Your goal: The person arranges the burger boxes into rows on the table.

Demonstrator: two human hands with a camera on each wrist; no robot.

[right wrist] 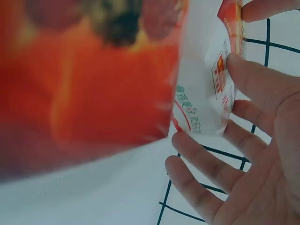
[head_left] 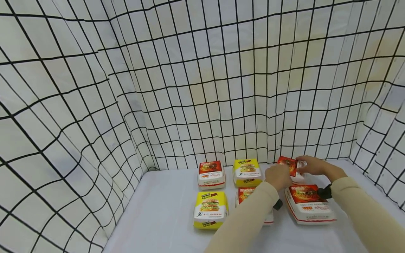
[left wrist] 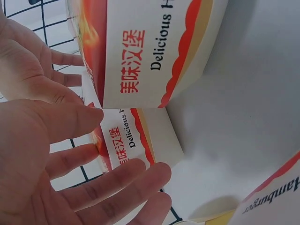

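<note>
At the back right of the table, both hands are on a red-and-white burger box [head_left: 287,165]. My left hand [head_left: 278,176] holds its left side; in the left wrist view the thumb lies by its top edge and the fingers reach along its side. My right hand [head_left: 316,167] grips the right side, with the thumb on the printed face in the right wrist view. Part of this box is hidden by the hands. A larger-looking red-and-white burger box [head_left: 308,203] sits in front of it, under the right wrist.
Left of the hands stand two yellow burger boxes [head_left: 247,172] [head_left: 211,210] and a red-and-white one [head_left: 211,174]. Another red-and-white box [head_left: 244,194] is partly covered by the left forearm. White walls with black grid lines [head_left: 202,88] enclose the white table [head_left: 158,207].
</note>
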